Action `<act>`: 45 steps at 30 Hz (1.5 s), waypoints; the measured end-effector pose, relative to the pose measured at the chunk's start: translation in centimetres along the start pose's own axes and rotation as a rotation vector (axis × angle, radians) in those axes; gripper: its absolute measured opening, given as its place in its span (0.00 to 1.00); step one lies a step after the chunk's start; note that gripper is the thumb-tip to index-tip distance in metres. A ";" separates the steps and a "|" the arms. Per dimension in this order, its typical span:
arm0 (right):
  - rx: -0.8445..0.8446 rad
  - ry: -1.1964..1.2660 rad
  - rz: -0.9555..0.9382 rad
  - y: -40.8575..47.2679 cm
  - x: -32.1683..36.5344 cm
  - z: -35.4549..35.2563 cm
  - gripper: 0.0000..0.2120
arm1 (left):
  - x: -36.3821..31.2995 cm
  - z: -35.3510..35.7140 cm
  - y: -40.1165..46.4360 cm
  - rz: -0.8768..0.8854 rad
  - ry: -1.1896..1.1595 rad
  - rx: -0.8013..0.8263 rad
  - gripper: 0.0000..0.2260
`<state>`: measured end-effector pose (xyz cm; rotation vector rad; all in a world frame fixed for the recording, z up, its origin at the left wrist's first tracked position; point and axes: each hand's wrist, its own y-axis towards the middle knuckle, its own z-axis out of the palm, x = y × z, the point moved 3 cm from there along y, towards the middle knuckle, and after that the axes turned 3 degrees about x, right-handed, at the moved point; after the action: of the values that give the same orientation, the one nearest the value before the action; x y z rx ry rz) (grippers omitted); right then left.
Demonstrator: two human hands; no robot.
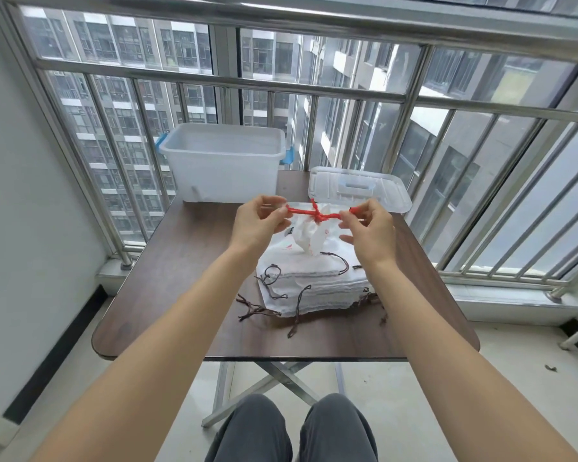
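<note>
Red cord (306, 213) taut, centre frame.
Left hand (260, 223) and right hand (371, 230) each pinch an end; a harder tug could snap the cord or, seemingly, jam the pouch (309, 238).

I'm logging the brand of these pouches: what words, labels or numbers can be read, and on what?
None can be read.
The white pouch held by its red drawstring: red print, too blurred and crumpled to read.
The storage box, lid and stacked pouches: no lettering visible.
</note>
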<state>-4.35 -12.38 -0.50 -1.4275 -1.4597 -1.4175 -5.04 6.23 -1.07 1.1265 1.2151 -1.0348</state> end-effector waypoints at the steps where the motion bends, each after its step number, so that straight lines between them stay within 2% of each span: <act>1: 0.030 -0.001 0.038 0.2 0.1 0.3 0.07 | 0.2 0.0 0.0 -0.032 -0.016 -0.007 0.04; 4: 0.058 0.049 0.243 0.7 0.1 1.5 0.05 | 1.5 0.3 0.1 -0.192 0.026 -0.019 0.10; 6: 0.005 0.202 0.420 0.8 0.0 2.1 0.06 | 2.2 0.4 0.1 -0.233 0.131 0.015 0.09; 8: 0.021 0.269 0.511 0.8 0.1 2.6 0.16 | 2.2 0.9 -0.1 -0.197 0.237 0.122 0.08; 10: 0.123 0.227 0.510 0.9 0.2 3.2 0.33 | 2.1 1.7 -0.3 -0.185 0.296 0.260 0.13; 12: 0.206 0.133 0.473 0.8 0.0 3.7 0.38 | 1.9 2.7 -0.3 -0.168 0.318 0.337 0.14; 13: 0.218 0.066 0.461 1.0 -0.4 3.8 0.36 | 1.9 3.1 -0.3 -0.163 0.329 0.320 0.14; 15: 0.196 -0.031 0.444 1.5 -0.5 3.8 0.32 | 2.0 2.9 0.4 -0.167 0.363 0.169 0.16; 17: 0.187 -0.010 0.413 2.0 0.2 3.7 0.30 | 2.0 2.0 1.1 -0.207 0.414 0.016 0.15; 19: 0.170 0.109 0.361 2.7 1.3 3.5 0.27 | 1.8 1.2 1.9 -0.252 0.432 -0.021 0.08; 21: 0.169 0.276 0.313 3.4 2.7 3.5 0.23 | 1.6 0.2 2.5 -0.374 0.376 0.002 0.09; 23: 0.207 0.446 0.303 4.0 3.9 3.8 0.23 | 1.6 -0.2 3.1 -0.502 0.180 0.143 0.14; 25: 0.240 0.588 0.305 4.8 4.8 4.3 0.25 | 1.7 -0.4 4.1 -0.558 -0.006 0.279 0.19; 26: 0.243 0.626 0.295 5.3 5.2 4.6 0.24 | 1.5 -0.7 4.5 -0.557 -0.093 0.292 0.19; 29: 0.190 0.657 0.250 7.4 6.1 5.6 0.20 | 0.2 -2.3 6.2 -0.506 -0.379 0.186 0.10; 33: 0.213 0.517 0.236 10.7 6.6 8.2 0.08 | -2.8 -6.4 10.3 -0.296 -0.500 -0.030 0.05; 36: 0.278 0.437 0.296 13.4 6.7 11.3 0.04 | -4.7 -9.4 14.4 -0.164 -0.369 -0.197 0.16; 39: 0.328 0.426 0.261 16.7 6.6 14.9 0.09 | -5.1 -11.9 18.8 -0.096 -0.132 -0.309 0.20; 42: 0.376 0.048 0.126 20.2 5.9 18.7 0.13 | -4.4 -13.6 22.8 -0.085 0.176 -0.334 0.22; 45: 0.425 -0.387 -0.024 23.5 4.7 22.2 0.16 | -2.8 -14.7 26.9 -0.114 0.698 -0.287 0.19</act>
<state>22.17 5.81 5.22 -1.4540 -1.8858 -0.7957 18.85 25.03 3.73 1.2374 1.9271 -0.5190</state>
